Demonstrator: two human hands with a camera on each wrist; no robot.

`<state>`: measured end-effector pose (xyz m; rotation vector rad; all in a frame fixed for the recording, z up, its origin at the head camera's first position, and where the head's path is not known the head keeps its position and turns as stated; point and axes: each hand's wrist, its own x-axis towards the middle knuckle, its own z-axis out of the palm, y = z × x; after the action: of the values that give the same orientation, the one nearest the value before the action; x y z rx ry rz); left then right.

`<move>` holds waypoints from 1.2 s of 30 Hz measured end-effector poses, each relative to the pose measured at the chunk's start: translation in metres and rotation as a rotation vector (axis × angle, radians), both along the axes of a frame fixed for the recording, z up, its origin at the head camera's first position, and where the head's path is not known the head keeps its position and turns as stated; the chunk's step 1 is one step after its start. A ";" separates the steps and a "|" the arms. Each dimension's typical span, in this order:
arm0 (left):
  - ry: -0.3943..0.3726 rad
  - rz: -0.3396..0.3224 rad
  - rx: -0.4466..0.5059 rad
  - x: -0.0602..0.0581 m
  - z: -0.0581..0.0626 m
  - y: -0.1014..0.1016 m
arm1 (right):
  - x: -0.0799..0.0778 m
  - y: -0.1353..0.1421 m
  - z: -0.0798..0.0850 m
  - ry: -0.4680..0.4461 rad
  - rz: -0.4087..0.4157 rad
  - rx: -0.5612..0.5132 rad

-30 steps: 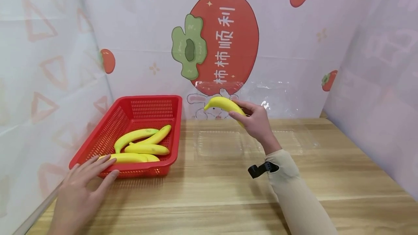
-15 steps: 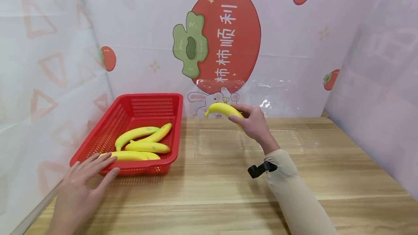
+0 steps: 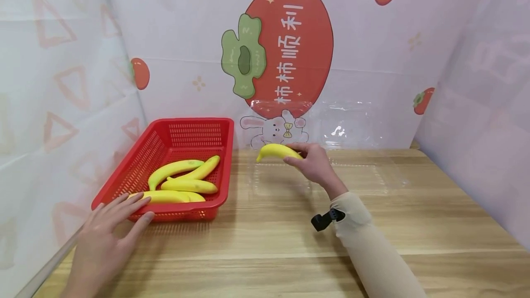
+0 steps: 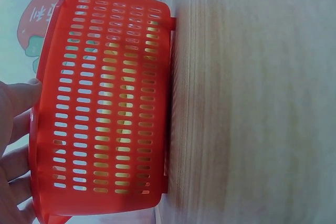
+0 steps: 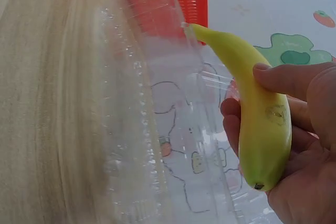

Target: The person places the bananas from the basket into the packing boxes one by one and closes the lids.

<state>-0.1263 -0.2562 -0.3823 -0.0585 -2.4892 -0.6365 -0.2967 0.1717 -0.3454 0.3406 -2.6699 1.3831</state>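
My right hand [image 3: 314,164] grips a yellow banana [image 3: 276,151] between thumb and fingers, over the left part of a clear plastic box [image 3: 281,185]. In the right wrist view the banana [image 5: 262,124] lies along the fingers, its stem pointing away, with the thumb on top. At the left, a red plastic basket [image 3: 221,199] holds several bananas [image 3: 188,186]. My left hand [image 3: 103,236] rests at its near left rim, fingers loosely spread. In the left wrist view the left hand's thumb [image 4: 23,95] touches the rim of the basket [image 4: 105,203]; the bananas show only through the slots.
The clear box has its lid [image 3: 352,125] raised against the printed back cloth [image 3: 372,40]. Wooden tabletop [image 3: 265,252] stretches in front of basket and box. Cloth walls [image 3: 54,105] close off both sides. A black wrist camera [image 3: 327,219] sits at the right cuff.
My right hand has lowered the banana toward the clear box and shifted slightly left. The left hand has stayed at the basket rim. The head view has shifted a little.
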 end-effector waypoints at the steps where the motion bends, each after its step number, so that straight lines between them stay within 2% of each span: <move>1: 0.000 -0.001 0.002 0.000 0.000 0.000 | -0.001 -0.001 -0.001 0.001 0.000 0.014; 9: 0.005 -0.007 0.005 -0.001 0.000 0.000 | -0.002 -0.007 -0.009 -0.040 -0.024 0.145; 16: 0.002 -0.004 0.011 0.000 0.000 0.001 | -0.001 -0.011 -0.012 -0.084 0.002 0.173; 25: 0.022 -0.015 0.014 -0.001 0.000 0.000 | -0.002 -0.012 -0.018 -0.062 0.019 0.217; 36: 0.000 0.004 0.009 0.000 0.000 0.002 | -0.004 -0.019 -0.024 -0.001 0.024 0.370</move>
<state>-0.1265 -0.2546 -0.3826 -0.0497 -2.4858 -0.6455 -0.3009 0.1525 -0.3690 0.4049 -2.9232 0.8859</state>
